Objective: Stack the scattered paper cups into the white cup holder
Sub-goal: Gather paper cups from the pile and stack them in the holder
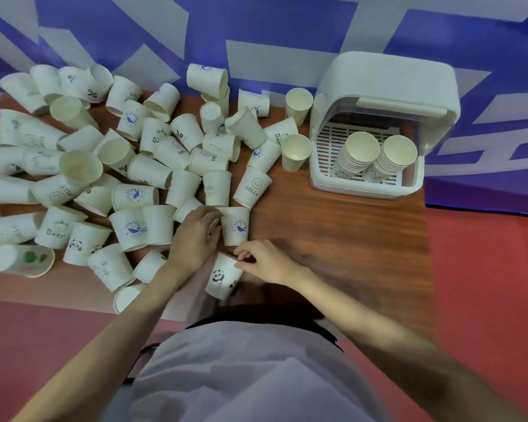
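Panda cup (pixel 223 277) nearest, just below the whale cup (pixel 236 226) at bench (pixel 333 239) front edge. R hand (pixel 269 263) fingers (pixel 244 256) pinched on panda cup's rim, prob. to lift it clear for nesting. L hand (pixel 195 236) fingers curled against whale cup's left side, w/ grip not confirmed. Loose cups mostly left of whale cup. White cup holder (pixel 378 126) up-right of it, holding two stacks.
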### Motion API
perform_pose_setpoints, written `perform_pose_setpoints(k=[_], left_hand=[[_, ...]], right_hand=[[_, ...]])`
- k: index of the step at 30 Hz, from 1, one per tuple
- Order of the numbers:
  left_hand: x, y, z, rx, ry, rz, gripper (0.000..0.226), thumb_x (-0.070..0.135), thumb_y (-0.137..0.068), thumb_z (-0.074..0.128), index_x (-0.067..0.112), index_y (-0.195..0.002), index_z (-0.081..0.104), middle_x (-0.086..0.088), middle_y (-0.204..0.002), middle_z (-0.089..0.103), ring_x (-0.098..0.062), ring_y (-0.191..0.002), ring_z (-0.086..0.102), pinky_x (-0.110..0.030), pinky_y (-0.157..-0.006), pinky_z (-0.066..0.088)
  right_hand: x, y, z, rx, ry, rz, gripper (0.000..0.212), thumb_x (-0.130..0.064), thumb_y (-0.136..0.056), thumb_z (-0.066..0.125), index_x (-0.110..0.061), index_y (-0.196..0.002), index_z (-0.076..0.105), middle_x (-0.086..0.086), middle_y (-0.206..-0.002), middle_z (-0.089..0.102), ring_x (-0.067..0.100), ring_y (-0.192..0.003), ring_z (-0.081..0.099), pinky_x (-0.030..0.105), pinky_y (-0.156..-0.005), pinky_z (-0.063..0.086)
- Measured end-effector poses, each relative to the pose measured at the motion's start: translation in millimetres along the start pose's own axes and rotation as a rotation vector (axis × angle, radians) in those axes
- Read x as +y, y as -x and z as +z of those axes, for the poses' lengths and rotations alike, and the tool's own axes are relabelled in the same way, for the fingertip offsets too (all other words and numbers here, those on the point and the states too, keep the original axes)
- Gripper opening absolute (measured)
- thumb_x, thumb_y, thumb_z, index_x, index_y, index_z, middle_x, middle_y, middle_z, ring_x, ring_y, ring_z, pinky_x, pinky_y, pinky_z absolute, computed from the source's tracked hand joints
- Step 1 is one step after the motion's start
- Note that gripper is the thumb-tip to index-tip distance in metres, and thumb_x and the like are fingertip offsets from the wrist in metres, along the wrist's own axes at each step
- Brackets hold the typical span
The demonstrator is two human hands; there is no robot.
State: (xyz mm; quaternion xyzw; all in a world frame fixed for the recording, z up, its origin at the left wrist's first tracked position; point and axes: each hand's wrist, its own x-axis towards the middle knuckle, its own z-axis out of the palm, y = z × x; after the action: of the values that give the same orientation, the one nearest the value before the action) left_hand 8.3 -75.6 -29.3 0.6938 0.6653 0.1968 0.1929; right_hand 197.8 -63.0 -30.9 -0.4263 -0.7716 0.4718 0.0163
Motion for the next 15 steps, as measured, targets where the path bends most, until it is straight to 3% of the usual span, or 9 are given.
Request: perform_pose_setpoints(k=[7, 12, 15], left_hand=[[-2, -23, 5, -0.107, 0.005, 0.019, 0.037, 0.007, -0.085, 0.063, 0.003, -0.122, 0.058, -0.013, -0.122, 0.057, -0.032, -0.108, 0.054, -0.041, -0.088, 0.048], [-3, -37, 13, -0.19, -0.027, -0.045, 0.04, 0.011, -0.084, 0.065, 0.005, -0.123, 0.057, -0.014, -0.119, 0.058, -0.034, -0.107, 0.053, -0.041, -0.086, 0.046], [2, -36, 18, -0.23, -0.028, -0.06, 0.039, 0.008, -0.084, 0.062, 0.004, -0.122, 0.057, -0.018, -0.109, 0.059, -0.035, -0.1, 0.054, -0.04, -0.081, 0.045]], right_hand=[[-2, -5, 11, -0.046, -0.019, 0.082, 0.011, -0.006, -0.085, 0.064, -0.009, -0.093, 0.071, 0.005, -0.091, 0.071, 0.015, -0.086, 0.065, 0.035, -0.084, 0.052], [12, 7, -5, -0.009, -0.04, 0.128, 0.014, 0.0, -0.083, 0.06, -0.005, -0.089, 0.072, 0.005, -0.085, 0.071, 0.011, -0.076, 0.062, 0.024, -0.072, 0.048], [26, 18, -26, 0.059, -0.025, 0.171, 0.013, -0.001, -0.081, 0.061, -0.006, -0.089, 0.071, 0.0, -0.081, 0.067, 0.01, -0.075, 0.06, 0.028, -0.073, 0.05]])
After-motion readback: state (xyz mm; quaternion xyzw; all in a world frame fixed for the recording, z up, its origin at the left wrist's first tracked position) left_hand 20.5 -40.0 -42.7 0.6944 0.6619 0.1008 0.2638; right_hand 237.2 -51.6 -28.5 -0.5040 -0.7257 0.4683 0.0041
